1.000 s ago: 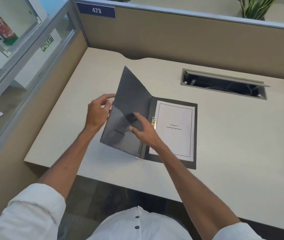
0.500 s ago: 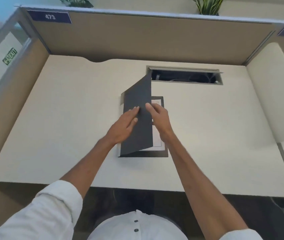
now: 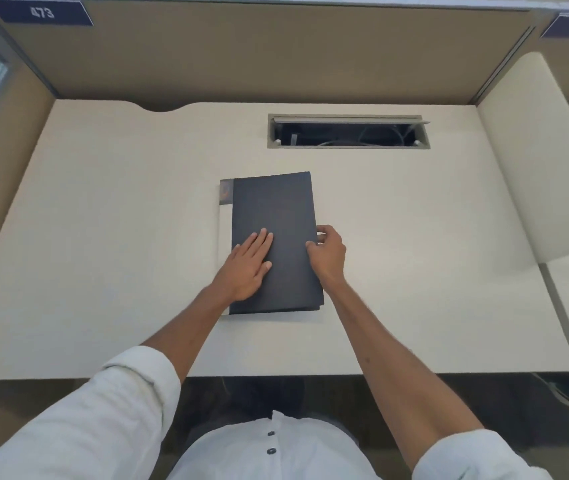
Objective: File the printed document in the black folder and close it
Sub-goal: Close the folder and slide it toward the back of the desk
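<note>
Closing step: folder (image 3: 276,240) cover down on table (image 3: 103,237). Left hand (image 3: 246,268) flat, spread on cover; right hand (image 3: 326,254) pinching folder's rt edge. Next: press flat, let go.

The black folder (image 3: 276,237) lies shut and flat on the desk, spine at left.

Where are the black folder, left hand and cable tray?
black folder (image 3: 276,209), head view, bare upper cover.
left hand (image 3: 246,263), head view, back of hand.
cable tray (image 3: 349,131), head view, dark opening.
</note>
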